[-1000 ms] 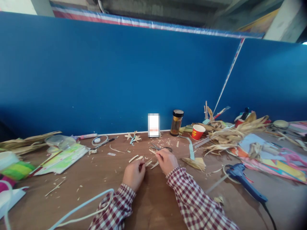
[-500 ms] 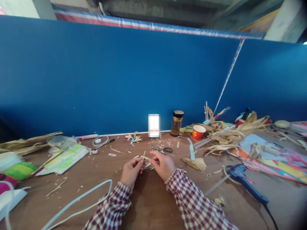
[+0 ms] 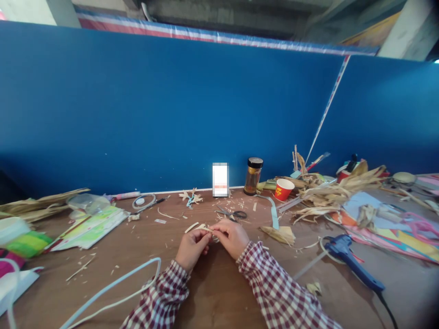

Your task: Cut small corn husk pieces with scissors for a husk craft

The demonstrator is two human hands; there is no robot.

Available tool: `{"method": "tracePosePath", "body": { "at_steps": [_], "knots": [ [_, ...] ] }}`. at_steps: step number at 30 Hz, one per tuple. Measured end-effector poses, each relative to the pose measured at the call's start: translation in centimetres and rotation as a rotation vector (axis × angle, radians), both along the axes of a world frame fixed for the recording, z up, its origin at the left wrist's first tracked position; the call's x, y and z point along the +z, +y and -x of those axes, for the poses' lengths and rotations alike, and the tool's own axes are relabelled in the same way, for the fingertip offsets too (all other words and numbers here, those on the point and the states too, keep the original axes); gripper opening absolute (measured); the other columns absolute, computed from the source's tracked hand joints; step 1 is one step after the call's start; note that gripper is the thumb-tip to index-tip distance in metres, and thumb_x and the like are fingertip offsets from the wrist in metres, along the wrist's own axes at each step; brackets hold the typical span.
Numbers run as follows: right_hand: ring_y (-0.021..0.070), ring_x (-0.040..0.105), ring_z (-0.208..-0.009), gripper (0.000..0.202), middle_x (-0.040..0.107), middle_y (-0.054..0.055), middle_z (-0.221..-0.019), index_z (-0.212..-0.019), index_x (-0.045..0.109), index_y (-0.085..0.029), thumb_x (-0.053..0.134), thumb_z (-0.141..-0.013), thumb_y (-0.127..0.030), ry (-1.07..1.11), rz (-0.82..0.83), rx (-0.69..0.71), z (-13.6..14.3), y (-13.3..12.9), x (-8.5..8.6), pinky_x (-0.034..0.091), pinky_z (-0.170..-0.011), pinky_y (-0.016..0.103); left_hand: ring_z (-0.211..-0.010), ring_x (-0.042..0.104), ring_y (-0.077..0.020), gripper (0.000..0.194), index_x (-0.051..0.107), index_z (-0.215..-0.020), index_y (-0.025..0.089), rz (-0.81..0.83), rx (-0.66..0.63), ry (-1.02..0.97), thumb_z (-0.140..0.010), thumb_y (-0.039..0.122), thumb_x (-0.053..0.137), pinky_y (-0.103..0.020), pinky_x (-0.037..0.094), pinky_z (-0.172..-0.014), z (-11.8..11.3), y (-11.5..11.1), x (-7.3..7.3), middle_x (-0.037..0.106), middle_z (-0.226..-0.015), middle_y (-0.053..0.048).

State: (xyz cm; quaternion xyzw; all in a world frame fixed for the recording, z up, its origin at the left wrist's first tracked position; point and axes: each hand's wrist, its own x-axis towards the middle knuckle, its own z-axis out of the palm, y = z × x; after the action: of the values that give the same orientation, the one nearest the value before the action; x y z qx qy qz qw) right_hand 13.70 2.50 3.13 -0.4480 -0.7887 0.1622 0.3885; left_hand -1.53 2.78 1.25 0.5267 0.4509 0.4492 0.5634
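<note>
Near the middle of the brown table, my left hand (image 3: 194,247) and my right hand (image 3: 233,236) meet at the fingertips. Both are pinched on a small pale husk strip (image 3: 205,228), partly hidden by the fingers. Another pale strip (image 3: 191,227) lies just beyond my left fingers. Black scissors (image 3: 236,214) rest right behind my right hand. Farther back, a small husk figure with a light blue tie (image 3: 190,198) lies left of an upright, blurred-out phone-like screen (image 3: 220,180).
A lidded jar (image 3: 253,177) and red paper cup (image 3: 284,189) stand behind on the right, beside piled husks (image 3: 343,194). A blue glue gun (image 3: 356,265) lies at right. Pale blue tubing (image 3: 116,278) arches at front left, before a green-and-white sheet (image 3: 91,230).
My hands have come closer together, fingertips now meeting. The strip that stood up between them has tilted down and is more covered by the fingers.
</note>
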Motion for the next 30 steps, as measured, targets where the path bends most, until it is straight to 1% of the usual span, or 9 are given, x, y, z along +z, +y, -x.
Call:
{"method": "tracePosePath", "body": {
  "at_steps": [6, 10, 14, 16, 18, 21, 24, 28, 30],
  "knots": [
    [0.013, 0.058, -0.084, 0.022, 0.065, 0.001, -0.09, -0.094, 0.064, -0.023, 0.043, -0.087, -0.024, -0.085, -0.041, -0.02, 0.1, -0.2, 0.2, 0.043, -0.075, 0.022, -0.039, 0.041, -0.0059, 0.025, 0.058, -0.062, 0.014, -0.016, 0.024, -0.01, -0.065, 0.038, 0.062, -0.019, 0.033, -0.04, -0.3, 0.1, -0.1, 0.051, -0.048, 0.005],
    [0.0134, 0.058, -0.085, 0.023, 0.065, 0.001, -0.092, -0.095, 0.064, -0.024, 0.042, -0.087, -0.023, -0.153, -0.075, -0.096, -0.3, 0.1, 0.4, 0.044, -0.074, 0.022, -0.039, 0.041, -0.0059, 0.027, 0.056, -0.061, 0.014, -0.027, 0.017, -0.008, -0.065, 0.04, 0.063, -0.018, 0.033, -0.039, -0.5, -0.2, -0.1, 0.053, -0.049, 0.004],
    [0.0154, 0.06, -0.075, 0.023, 0.065, 0.003, -0.086, -0.089, 0.065, -0.025, 0.042, -0.086, -0.025, -0.171, -0.074, -0.347, -2.3, 1.2, 0.2, 0.046, -0.067, 0.025, -0.041, 0.044, -0.0058, 0.025, 0.058, -0.063, 0.014, -0.066, -0.055, -0.043, -0.068, 0.038, 0.063, -0.018, 0.035, -0.041, -0.6, -0.7, 0.2, 0.055, -0.053, 0.003],
    [0.0161, 0.059, -0.075, 0.023, 0.065, 0.004, -0.086, -0.09, 0.065, -0.023, 0.042, -0.086, -0.026, -0.054, -0.101, -0.453, -3.3, 1.7, 0.1, 0.046, -0.068, 0.027, -0.043, 0.045, -0.0055, 0.024, 0.06, -0.066, 0.014, -0.059, -0.006, -0.098, -0.068, 0.037, 0.064, -0.017, 0.036, -0.042, -0.6, -0.7, 0.3, 0.057, -0.057, 0.002],
    [0.0145, 0.058, -0.068, 0.025, 0.064, 0.005, -0.086, -0.1, 0.061, -0.02, 0.043, -0.085, -0.029, 0.076, -0.128, -0.413, -3.5, 1.8, 0.1, 0.047, -0.064, 0.026, -0.043, 0.043, -0.0046, 0.024, 0.061, -0.067, 0.013, -0.016, 0.101, -0.181, -0.065, 0.037, 0.066, -0.016, 0.034, -0.04, -0.5, -0.5, 0.3, 0.057, -0.058, 0.002],
    [0.0103, 0.051, -0.052, 0.035, 0.063, 0.005, -0.088, -0.115, 0.051, -0.017, 0.049, -0.082, -0.029, 0.131, -0.121, -0.216, -2.2, 1.1, 0.3, 0.046, -0.053, 0.023, -0.042, 0.042, -0.0039, 0.025, 0.062, -0.069, 0.013, 0.02, 0.182, -0.26, -0.062, 0.036, 0.068, -0.015, 0.033, -0.039, -0.3, -0.1, 0.2, 0.055, -0.057, 0.003],
    [0.0093, 0.05, -0.051, 0.039, 0.063, 0.006, -0.096, -0.115, 0.05, -0.018, 0.055, -0.079, -0.029, 0.088, -0.092, -0.082, -0.4, 0.1, 0.3, 0.047, -0.058, 0.025, -0.041, 0.043, -0.005, 0.024, 0.063, -0.072, 0.013, -0.031, 0.138, -0.213, -0.063, 0.035, 0.068, -0.017, 0.033, -0.039, -0.2, -0.1, 0.2, 0.054, -0.052, 0.003],
    [0.0139, 0.06, -0.071, 0.018, 0.067, 0.003, -0.091, -0.096, 0.061, -0.02, 0.054, -0.08, -0.026, 0.051, -0.036, -0.008, 0.4, -0.3, 0.1, 0.046, -0.07, 0.025, -0.037, 0.042, -0.0067, 0.024, 0.063, -0.067, 0.013, -0.089, 0.031, -0.092, -0.064, 0.037, 0.066, -0.019, 0.033, -0.038, -0.5, -0.5, 0.2, 0.05, -0.044, 0.004],
    [0.0147, 0.061, -0.078, 0.016, 0.068, 0.002, -0.086, -0.089, 0.063, -0.021, 0.049, -0.084, -0.026, 0.037, -0.016, 0.008, 0.3, -0.3, 0.1, 0.045, -0.072, 0.024, -0.037, 0.043, -0.0068, 0.025, 0.061, -0.063, 0.013, -0.096, 0.013, -0.063, -0.065, 0.038, 0.065, -0.019, 0.034, -0.039, -0.6, -0.6, 0.1, 0.05, -0.044, 0.004]
  ]
}}
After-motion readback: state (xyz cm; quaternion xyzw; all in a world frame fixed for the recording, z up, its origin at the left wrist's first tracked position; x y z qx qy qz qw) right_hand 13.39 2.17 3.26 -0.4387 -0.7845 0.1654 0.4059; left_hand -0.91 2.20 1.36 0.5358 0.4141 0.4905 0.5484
